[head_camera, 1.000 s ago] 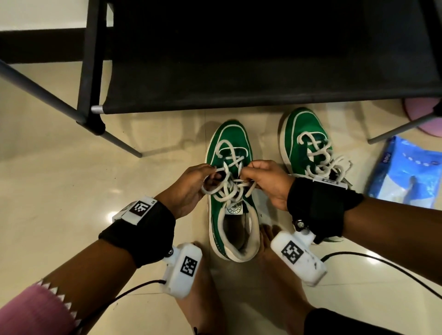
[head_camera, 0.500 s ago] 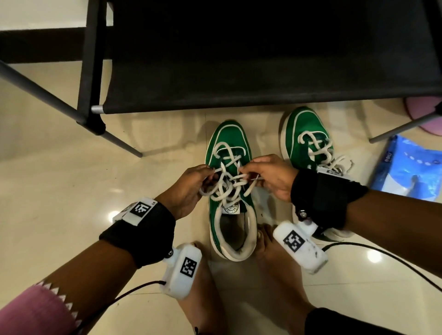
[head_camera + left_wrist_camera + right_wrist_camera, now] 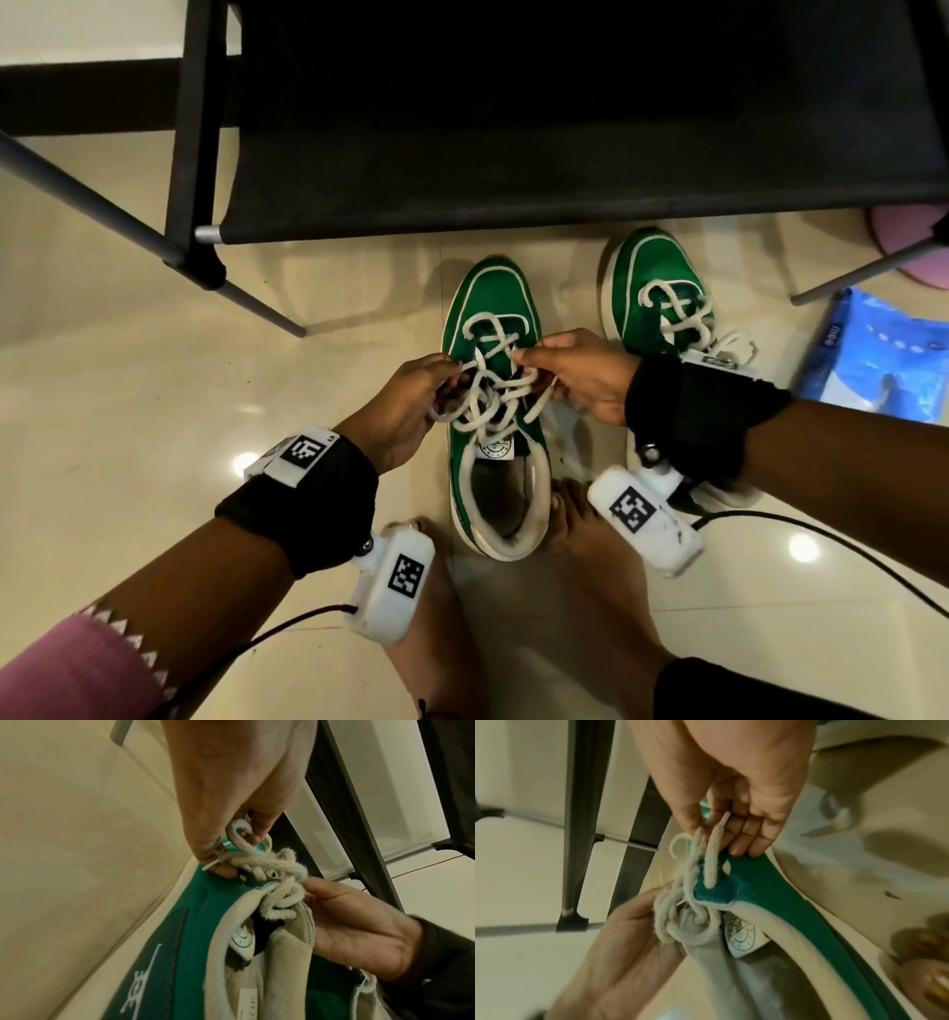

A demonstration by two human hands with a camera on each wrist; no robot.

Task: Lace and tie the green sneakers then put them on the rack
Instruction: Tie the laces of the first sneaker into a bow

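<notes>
On the tiled floor (image 3: 128, 390), just in front of the black rack (image 3: 513, 154), we saw two green sneakers side by side, toes toward the rack. The near sneaker (image 3: 495, 452) lay between the person's bare feet, its cream lace (image 3: 488, 401) bunched in loose loops over the tongue. The left hand (image 3: 405, 406) had thumb and forefinger closed on a lace strand near its tip — we saw the pale aglet poking out between the fingers (image 3: 205, 843) in the left wrist view. The right hand (image 3: 580, 375) pinched another strand at the eyelet row; in the right wrist view its fingers (image 3: 752, 833) were curled with the second lace end and its aglet resting against them. Both hands sat low over the sneaker's laces, one on each side, fingertips close together.

The second sneaker (image 3: 657, 293) stood to the right, already laced, partly hidden behind the right wrist — we could not tell whether its bow was tied. A blue packet (image 3: 883, 360) lay on the floor at the right edge, with a pink object (image 3: 904, 241) beyond it.
</notes>
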